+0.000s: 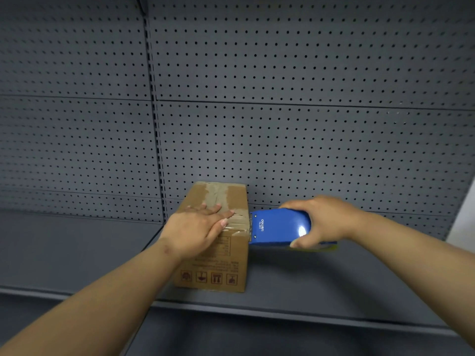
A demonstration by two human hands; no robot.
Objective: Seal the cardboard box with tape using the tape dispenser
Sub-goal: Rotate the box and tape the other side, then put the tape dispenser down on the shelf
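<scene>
A small brown cardboard box point(218, 263) stands on a dark grey shelf, its top flaps closed and crossed by strips of tape point(216, 192). My left hand point(198, 231) lies flat on the box's top near its front right corner, fingers spread, pressing the tape down. My right hand point(323, 222) grips a blue tape dispenser point(279, 227) from behind. The dispenser's front edge touches the box's upper right edge, where tape folds over onto the side.
The grey shelf point(321, 283) runs left and right of the box, with its front lip below. A dark perforated back panel point(282, 124) rises right behind the box. A pale wall edge point(465, 214) shows at far right.
</scene>
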